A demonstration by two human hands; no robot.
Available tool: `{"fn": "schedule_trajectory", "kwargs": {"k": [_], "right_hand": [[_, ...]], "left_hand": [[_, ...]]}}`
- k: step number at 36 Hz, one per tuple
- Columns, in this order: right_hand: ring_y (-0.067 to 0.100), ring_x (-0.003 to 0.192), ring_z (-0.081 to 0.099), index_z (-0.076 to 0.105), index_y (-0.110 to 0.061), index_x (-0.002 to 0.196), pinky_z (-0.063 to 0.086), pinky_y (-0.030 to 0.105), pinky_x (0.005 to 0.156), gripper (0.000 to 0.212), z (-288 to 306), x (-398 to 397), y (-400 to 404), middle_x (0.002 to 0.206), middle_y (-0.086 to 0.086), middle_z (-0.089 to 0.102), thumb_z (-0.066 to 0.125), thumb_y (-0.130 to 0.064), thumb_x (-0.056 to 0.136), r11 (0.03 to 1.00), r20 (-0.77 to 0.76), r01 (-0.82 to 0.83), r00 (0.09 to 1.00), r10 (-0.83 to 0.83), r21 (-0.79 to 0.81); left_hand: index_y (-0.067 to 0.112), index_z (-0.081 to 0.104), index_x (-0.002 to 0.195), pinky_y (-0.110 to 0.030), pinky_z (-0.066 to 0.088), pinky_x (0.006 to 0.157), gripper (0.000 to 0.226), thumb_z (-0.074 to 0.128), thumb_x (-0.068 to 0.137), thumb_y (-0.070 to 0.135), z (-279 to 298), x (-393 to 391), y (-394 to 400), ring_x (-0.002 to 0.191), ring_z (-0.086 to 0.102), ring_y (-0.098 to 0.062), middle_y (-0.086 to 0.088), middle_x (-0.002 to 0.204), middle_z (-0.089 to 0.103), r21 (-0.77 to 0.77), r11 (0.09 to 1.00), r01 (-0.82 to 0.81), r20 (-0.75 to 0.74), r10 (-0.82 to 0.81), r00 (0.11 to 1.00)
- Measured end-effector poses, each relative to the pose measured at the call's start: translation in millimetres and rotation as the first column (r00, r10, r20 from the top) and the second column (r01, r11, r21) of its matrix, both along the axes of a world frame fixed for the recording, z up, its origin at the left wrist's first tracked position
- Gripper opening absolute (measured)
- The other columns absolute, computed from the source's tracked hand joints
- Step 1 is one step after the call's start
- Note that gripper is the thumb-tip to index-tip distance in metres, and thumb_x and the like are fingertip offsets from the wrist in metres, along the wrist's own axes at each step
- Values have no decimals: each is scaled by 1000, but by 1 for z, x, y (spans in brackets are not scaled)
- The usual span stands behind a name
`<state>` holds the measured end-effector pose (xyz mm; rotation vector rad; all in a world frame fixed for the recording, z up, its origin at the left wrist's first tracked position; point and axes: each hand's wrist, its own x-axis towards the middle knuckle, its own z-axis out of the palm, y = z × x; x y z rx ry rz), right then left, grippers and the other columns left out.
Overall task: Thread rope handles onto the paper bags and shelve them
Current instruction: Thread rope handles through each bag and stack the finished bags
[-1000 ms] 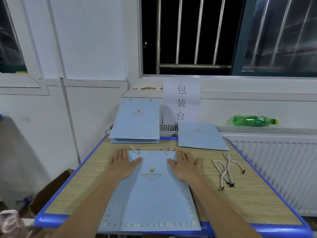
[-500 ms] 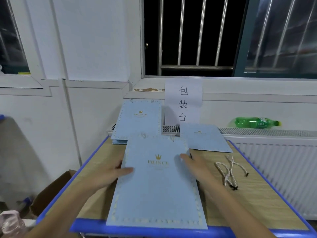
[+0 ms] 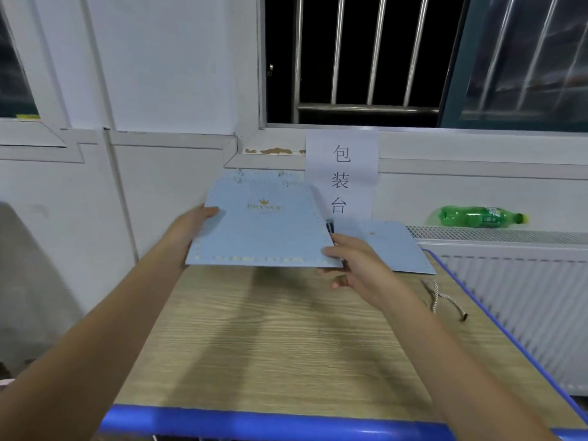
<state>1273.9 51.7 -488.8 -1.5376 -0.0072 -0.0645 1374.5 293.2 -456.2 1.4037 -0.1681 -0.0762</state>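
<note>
A flat light-blue paper bag [image 3: 261, 230] with a gold crown logo is held above the far left of the table, over the stack of finished bags, which it hides. My left hand [image 3: 191, 227] grips its left edge, thumb on top. My right hand [image 3: 353, 262] pinches its near right corner. Another flat blue bag [image 3: 381, 246] lies at the far right of the table. Loose striped rope handles [image 3: 439, 297] lie near the right edge, partly behind my right forearm.
The wooden table [image 3: 286, 338] has a blue rim. A green plastic bottle [image 3: 477, 216] lies on the white radiator shelf [image 3: 509, 237] to the right. A paper sign [image 3: 342, 176] hangs on the wall below the barred window.
Both hands lifted the bag off the middle of the table and carried it away toward the far-left stack. The table's middle is now bare.
</note>
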Motion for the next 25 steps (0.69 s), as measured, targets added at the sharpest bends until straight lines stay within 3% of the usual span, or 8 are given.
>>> {"fn": "schedule_trajectory", "kwargs": {"k": [2,4,7,10,12,16,19,25], "right_hand": [[10,54,59,60,-7,115,38,20,37,25,0,3,5,87,1,64,46,-3,95,999,23,3,1000,-4,52],[8,48,57,59,-3,116,37,18,36,25,6,9,9,89,5,63,47,0,95,990,52,37,998,-44,136],[8,42,55,59,-8,108,41,17,38,20,17,26,14,85,7,62,47,1,94,973,137,115,980,-143,199],[9,42,54,58,-12,108,47,19,46,21,33,50,19,87,5,62,50,1,94,951,232,198,939,-254,239],[9,42,53,53,-13,113,48,22,48,23,40,68,23,91,7,64,51,-1,94,932,276,273,901,-335,239],[7,46,52,52,-18,116,48,20,50,24,33,101,29,99,9,67,52,-8,94,907,351,400,837,-420,131],[13,66,53,51,-13,126,41,9,50,30,8,121,29,93,5,62,51,-12,95,866,392,499,804,-447,-37],[19,86,50,35,-22,126,46,39,83,33,-57,148,29,89,3,50,45,-32,97,809,142,270,963,-230,-522]], "left_hand": [[7,57,105,-14,44,38,22,40,98,18,0,1,5,44,63,-9,3,53,66,-106,991,85,-55,-91,994],[8,58,86,-14,46,42,14,53,88,21,-1,2,13,45,62,-13,-1,60,65,-221,960,171,-37,-184,982],[3,66,79,-16,52,59,54,88,31,18,4,9,21,63,67,-16,-7,80,67,-322,914,249,57,-244,968],[12,77,74,-17,53,69,20,63,74,-2,11,24,21,79,69,-13,-2,89,74,-260,941,217,215,-163,963],[15,71,83,-15,52,65,46,37,86,-17,16,30,13,78,68,-8,4,87,73,-139,987,76,290,-33,956],[9,61,99,-15,49,70,38,38,85,-17,8,57,1,80,61,-9,5,91,66,68,979,-192,453,141,880],[15,60,120,-32,48,94,39,44,91,-5,-16,83,0,104,61,-18,4,109,66,199,916,-348,456,228,860],[16,20,150,-33,20,114,70,59,93,28,-67,107,-2,143,23,-20,1,156,22,557,807,-196,215,88,973]]}}
